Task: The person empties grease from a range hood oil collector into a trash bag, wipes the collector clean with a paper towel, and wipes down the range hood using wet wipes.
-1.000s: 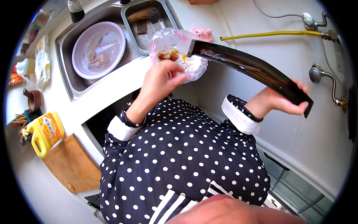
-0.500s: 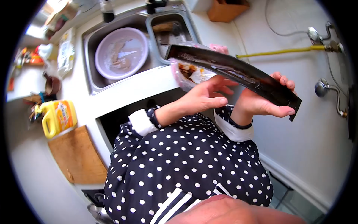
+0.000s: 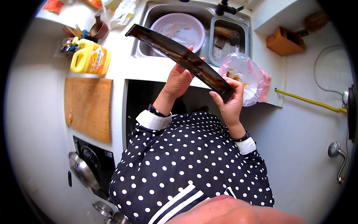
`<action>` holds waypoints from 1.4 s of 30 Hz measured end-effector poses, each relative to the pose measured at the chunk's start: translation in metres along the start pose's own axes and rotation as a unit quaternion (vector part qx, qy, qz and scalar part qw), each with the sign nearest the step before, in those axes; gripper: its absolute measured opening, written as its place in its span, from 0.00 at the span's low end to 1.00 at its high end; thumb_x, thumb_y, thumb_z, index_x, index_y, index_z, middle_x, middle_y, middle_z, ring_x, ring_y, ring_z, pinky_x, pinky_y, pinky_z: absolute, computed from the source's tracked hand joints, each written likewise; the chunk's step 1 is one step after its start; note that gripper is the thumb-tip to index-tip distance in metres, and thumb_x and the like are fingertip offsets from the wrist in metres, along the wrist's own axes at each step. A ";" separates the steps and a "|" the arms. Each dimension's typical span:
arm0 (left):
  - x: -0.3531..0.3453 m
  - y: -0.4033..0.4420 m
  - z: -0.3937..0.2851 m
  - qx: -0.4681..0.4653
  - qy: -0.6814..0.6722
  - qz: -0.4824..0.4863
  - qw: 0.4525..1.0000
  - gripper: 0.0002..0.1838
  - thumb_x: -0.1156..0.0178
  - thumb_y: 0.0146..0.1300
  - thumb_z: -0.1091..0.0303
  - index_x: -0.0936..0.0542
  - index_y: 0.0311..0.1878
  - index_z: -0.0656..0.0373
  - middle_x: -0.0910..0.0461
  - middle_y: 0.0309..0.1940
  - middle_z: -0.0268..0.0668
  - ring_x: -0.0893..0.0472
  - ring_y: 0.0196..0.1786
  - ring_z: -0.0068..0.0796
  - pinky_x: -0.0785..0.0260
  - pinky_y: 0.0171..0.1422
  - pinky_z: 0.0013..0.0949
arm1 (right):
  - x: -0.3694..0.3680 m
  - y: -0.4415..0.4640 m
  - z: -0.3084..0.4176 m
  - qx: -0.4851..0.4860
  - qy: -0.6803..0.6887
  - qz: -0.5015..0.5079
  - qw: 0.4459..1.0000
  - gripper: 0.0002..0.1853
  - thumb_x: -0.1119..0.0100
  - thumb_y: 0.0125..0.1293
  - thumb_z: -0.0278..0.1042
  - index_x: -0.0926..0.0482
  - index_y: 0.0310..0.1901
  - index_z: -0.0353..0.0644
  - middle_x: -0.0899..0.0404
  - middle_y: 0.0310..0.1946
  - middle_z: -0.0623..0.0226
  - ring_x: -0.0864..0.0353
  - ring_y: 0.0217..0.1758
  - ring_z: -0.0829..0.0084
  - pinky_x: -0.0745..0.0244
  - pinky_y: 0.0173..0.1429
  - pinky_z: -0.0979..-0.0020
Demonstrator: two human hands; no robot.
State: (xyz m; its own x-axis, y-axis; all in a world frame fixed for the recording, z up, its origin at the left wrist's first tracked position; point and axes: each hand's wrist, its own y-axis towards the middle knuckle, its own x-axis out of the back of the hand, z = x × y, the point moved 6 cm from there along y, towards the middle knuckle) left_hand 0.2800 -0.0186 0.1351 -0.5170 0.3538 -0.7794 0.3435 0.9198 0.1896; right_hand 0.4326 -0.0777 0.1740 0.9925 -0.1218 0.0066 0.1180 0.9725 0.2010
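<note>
A long, dark, curved tray with brown residue inside (image 3: 175, 50) is held at a slant in front of the sink. My right hand (image 3: 232, 99) grips its lower right end, thumb on the near edge. Around the tray's middle, from underneath, my left hand (image 3: 180, 79) has its thumb on the near side and fingertips showing past the far edge. Just right of the tray's lower end lies a clear plastic bag (image 3: 246, 76) with brown-stained scraps, beside a pink cloth (image 3: 265, 86).
The sink (image 3: 145, 22) holds a lilac basin (image 3: 199, 28) and a drain tray (image 3: 244, 46). To the left are a yellow jug (image 3: 89, 58), a cutting board (image 3: 89, 108) and a metal pan (image 3: 82, 170). A yellow hose (image 3: 309, 100) runs along the right wall.
The view has turned toward the left side of the counter. The tray has moved left with my right hand, and my left hand has gone from beside it to holding its middle.
</note>
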 end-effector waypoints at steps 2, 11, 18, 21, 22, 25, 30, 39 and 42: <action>0.014 -0.009 -0.005 0.004 0.034 -0.009 0.999 0.37 0.43 0.63 0.60 0.50 0.71 0.50 0.32 0.60 0.38 0.38 0.67 0.34 0.46 0.69 0.41 | -0.013 -0.004 -0.004 -0.007 -0.081 0.026 0.996 0.28 0.30 0.50 0.29 0.35 0.50 0.38 0.28 0.46 0.58 0.26 0.48 0.69 0.30 0.53 0.71; 0.032 -0.035 0.004 0.109 -0.060 -0.088 0.988 0.32 0.51 0.66 0.49 0.47 0.70 0.45 0.44 0.67 0.46 0.39 0.67 0.40 0.47 0.70 0.45 | -0.073 -0.003 -0.024 0.160 -0.205 0.000 0.966 0.27 0.31 0.49 0.26 0.31 0.51 0.35 0.25 0.41 0.54 0.22 0.41 0.57 0.26 0.44 0.66; 0.112 -0.006 -0.020 0.185 -0.105 -0.112 0.971 0.27 0.61 0.69 0.47 0.27 0.52 0.63 0.28 0.55 0.48 0.32 0.62 0.38 0.42 0.67 0.42 | -0.148 0.021 -0.040 0.040 -0.272 0.076 0.959 0.38 0.33 0.51 0.34 0.42 0.62 0.35 0.32 0.53 0.50 0.31 0.57 0.53 0.35 0.60 0.63; 0.145 0.012 -0.024 0.218 -0.164 -0.094 0.957 0.26 0.60 0.69 0.49 0.28 0.52 0.63 0.25 0.51 0.48 0.29 0.60 0.41 0.39 0.65 0.46 | -0.155 0.042 -0.022 -0.009 -0.346 0.154 0.925 0.35 0.35 0.52 0.38 0.37 0.60 0.35 0.32 0.53 0.51 0.31 0.57 0.54 0.36 0.61 0.63; 0.155 0.020 -0.020 0.228 -0.188 -0.097 0.950 0.24 0.59 0.70 0.50 0.27 0.52 0.62 0.24 0.50 0.46 0.27 0.57 0.41 0.37 0.63 0.49 | -0.148 0.052 -0.019 -0.018 -0.339 0.177 0.924 0.31 0.36 0.54 0.40 0.33 0.57 0.36 0.32 0.54 0.51 0.31 0.57 0.55 0.36 0.61 0.63; 0.161 0.047 -0.018 0.220 -0.262 -0.135 0.930 0.18 0.56 0.69 0.53 0.28 0.51 0.55 0.22 0.45 0.43 0.24 0.52 0.40 0.32 0.58 0.50 | -0.116 0.096 0.007 -0.020 -0.425 0.188 0.885 0.26 0.38 0.57 0.39 0.30 0.55 0.37 0.28 0.51 0.55 0.28 0.55 0.59 0.35 0.59 0.67; 0.189 0.088 -0.003 0.192 -0.220 -0.169 0.941 0.17 0.56 0.70 0.55 0.29 0.51 0.55 0.24 0.47 0.43 0.26 0.54 0.41 0.36 0.61 0.52 | -0.046 0.206 -0.029 -0.131 -0.483 0.213 0.839 0.25 0.42 0.60 0.45 0.28 0.54 0.37 0.26 0.50 0.54 0.26 0.53 0.57 0.32 0.57 0.66; 0.192 0.120 -0.001 0.163 -0.183 -0.135 0.960 0.13 0.53 0.69 0.60 0.32 0.54 0.49 0.26 0.49 0.42 0.29 0.58 0.40 0.39 0.63 0.47 | 0.045 0.391 -0.147 0.143 -0.677 0.183 0.698 0.19 0.41 0.57 0.34 0.28 0.50 0.39 0.29 0.51 0.51 0.30 0.54 0.49 0.33 0.56 0.57; 0.190 0.121 -0.004 0.149 -0.160 -0.112 0.969 0.14 0.52 0.68 0.59 0.31 0.54 0.50 0.27 0.50 0.41 0.29 0.57 0.39 0.37 0.62 0.50 | 0.063 0.420 -0.180 0.111 -0.700 0.195 0.678 0.15 0.44 0.58 0.34 0.27 0.47 0.40 0.27 0.49 0.50 0.27 0.50 0.47 0.30 0.51 0.55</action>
State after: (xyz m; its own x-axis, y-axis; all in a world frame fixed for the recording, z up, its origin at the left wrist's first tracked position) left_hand 0.2199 0.1609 0.0121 -0.3512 0.0367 -0.9356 0.4873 0.8604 -0.1492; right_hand 0.5502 0.3591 0.0821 -0.0744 -0.0841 0.9937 -0.3071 0.9500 0.0574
